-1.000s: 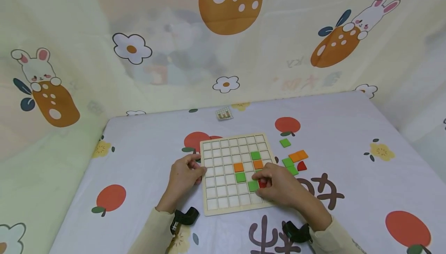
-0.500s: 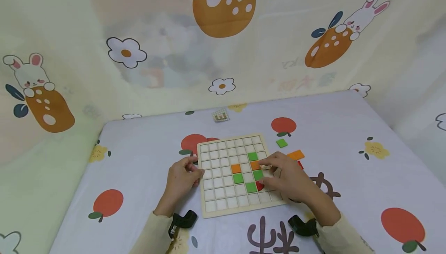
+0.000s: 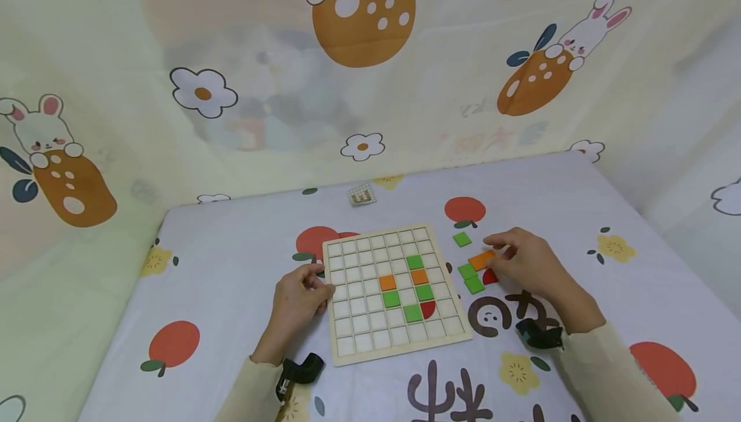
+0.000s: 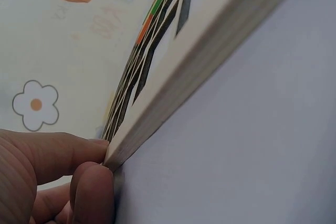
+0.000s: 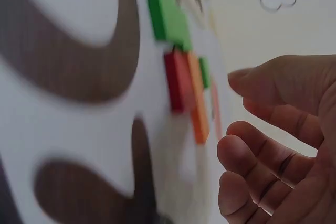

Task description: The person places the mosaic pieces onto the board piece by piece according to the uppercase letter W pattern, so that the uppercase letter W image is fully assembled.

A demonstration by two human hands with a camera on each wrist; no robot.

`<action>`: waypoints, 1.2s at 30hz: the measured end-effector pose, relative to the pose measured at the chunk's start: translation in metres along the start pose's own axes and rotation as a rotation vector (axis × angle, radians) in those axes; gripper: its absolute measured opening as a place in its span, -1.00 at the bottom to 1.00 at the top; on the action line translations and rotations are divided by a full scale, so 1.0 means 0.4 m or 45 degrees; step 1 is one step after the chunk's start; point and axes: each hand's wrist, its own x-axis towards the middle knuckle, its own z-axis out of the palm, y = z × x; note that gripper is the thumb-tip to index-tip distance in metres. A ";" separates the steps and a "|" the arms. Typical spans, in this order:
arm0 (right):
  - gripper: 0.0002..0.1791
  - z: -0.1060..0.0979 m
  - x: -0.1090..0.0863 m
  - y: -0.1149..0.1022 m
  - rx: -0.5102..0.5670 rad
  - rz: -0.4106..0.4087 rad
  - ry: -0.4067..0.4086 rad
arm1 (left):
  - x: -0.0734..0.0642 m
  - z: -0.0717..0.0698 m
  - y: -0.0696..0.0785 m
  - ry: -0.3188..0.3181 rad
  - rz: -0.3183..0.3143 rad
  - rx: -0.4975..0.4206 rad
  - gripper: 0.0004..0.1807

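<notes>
A square wooden grid board (image 3: 399, 338) lies on the table, with green, orange and red tiles in some cells. A red rounded tile (image 3: 428, 309) sits beside a green tile (image 3: 413, 313) in its lower right part. My left hand (image 3: 296, 300) holds the board's left edge; in the left wrist view, thumb and finger (image 4: 93, 192) meet at the rim. Right of the board, my right hand (image 3: 529, 264) hovers, fingers bent and apart, over loose orange tiles (image 3: 482, 260) and a red tile (image 3: 489, 276). Nothing shows between its fingers in the right wrist view.
Touching green tiles (image 3: 474, 285) lie near the orange ones, and a single green tile (image 3: 462, 239) lies farther back. A small card with a grid pattern (image 3: 361, 195) rests behind the board. A printed curtain (image 3: 266, 152) rises behind the table.
My right hand has left the red tile on the board and moved right to the loose tiles. My left hand stays at the board's edge. The whole view has shifted slightly.
</notes>
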 end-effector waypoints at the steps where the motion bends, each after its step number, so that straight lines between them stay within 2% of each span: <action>1: -0.58 -0.002 0.005 0.008 0.000 0.017 -0.013 | -0.001 -0.001 -0.001 -0.001 0.002 0.000 -0.54; 11: -0.61 -0.003 0.035 0.038 -0.017 0.120 -0.169 | -0.002 0.000 -0.002 -0.007 -0.002 -0.039 -0.55; 18: -0.70 -0.008 0.037 0.039 -0.058 0.156 -0.214 | 0.000 0.003 0.000 -0.012 -0.005 -0.036 -0.55; 25: -0.77 -0.007 0.026 0.033 -0.039 0.186 -0.165 | 0.000 0.000 -0.001 -0.014 0.010 -0.025 -0.55; 30: -0.82 -0.007 0.019 0.033 -0.002 0.171 -0.117 | 0.001 -0.001 -0.003 -0.010 0.007 -0.023 -0.55; 36: -0.71 -0.012 0.016 0.045 0.012 0.139 -0.113 | 0.001 -0.002 -0.006 -0.004 0.002 -0.027 -0.55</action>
